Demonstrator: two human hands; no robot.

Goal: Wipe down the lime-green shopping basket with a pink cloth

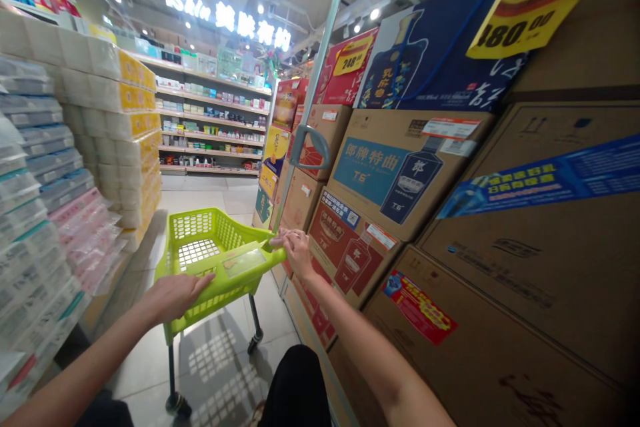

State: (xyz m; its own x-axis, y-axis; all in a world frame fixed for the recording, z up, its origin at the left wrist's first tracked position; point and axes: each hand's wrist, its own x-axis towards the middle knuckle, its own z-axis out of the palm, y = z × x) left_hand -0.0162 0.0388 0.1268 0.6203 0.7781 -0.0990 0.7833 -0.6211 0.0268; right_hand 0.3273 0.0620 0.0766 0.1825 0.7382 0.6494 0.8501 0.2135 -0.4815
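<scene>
A lime-green plastic shopping cart (240, 265) stands right in front of me, its perforated basket holding nothing that I can see. My left hand (181, 295) rests palm down around the left part of its near rim, fingers pointing right. At the near right corner, my right hand (296, 250) is closed over the rim, close to the foot of a slanting metal pole (320, 73). What lies under the right fingers is partly hidden. Dark legs with black caster wheels (179, 405) carry the cart on the tiled floor.
Stacked liquor cartons (400, 167) wall the right side, with yellow price tags (525, 20) on top. White and yellow tissue packs (135, 127) and plastic-wrapped packs (37, 213) line the left. Product shelves (213, 117) close the aisle's far end. A grey loop handle (310, 147) juts from the pole.
</scene>
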